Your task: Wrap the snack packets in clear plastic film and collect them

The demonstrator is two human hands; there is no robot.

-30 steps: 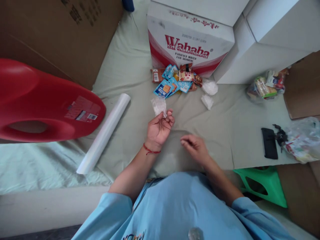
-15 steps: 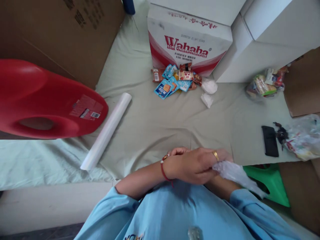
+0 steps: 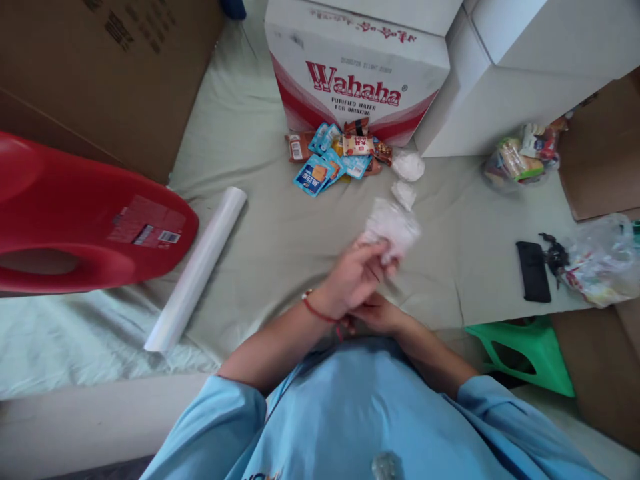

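My left hand [image 3: 353,280], with a red cord bracelet at its wrist, is closed on a crumpled clear plastic bag [image 3: 393,223]. The bag is bunched up above the cloth, just in front of two white crumpled bundles [image 3: 407,165]. Below and partly behind the left hand is my right hand [image 3: 377,315], close to my body. Its fingers look curled, but the left hand covers part of them, so what they hold does not show. Beyond the bag, several small snack packets [image 3: 320,172] lie in a pile against a Wahaha carton [image 3: 360,73].
On the left, a white roll [image 3: 197,270] lies beside a large red plastic object [image 3: 145,227]. To the right are a bag of snacks [image 3: 520,160], a black phone [image 3: 533,272], keys [image 3: 555,257] and another plastic bag [image 3: 607,263]. A green stool [image 3: 545,360] stands below the edge.
My left hand has swung the plastic bag from the right side, over my right forearm, forward and left above the cloth. More of my right hand shows. The view has shifted slightly.
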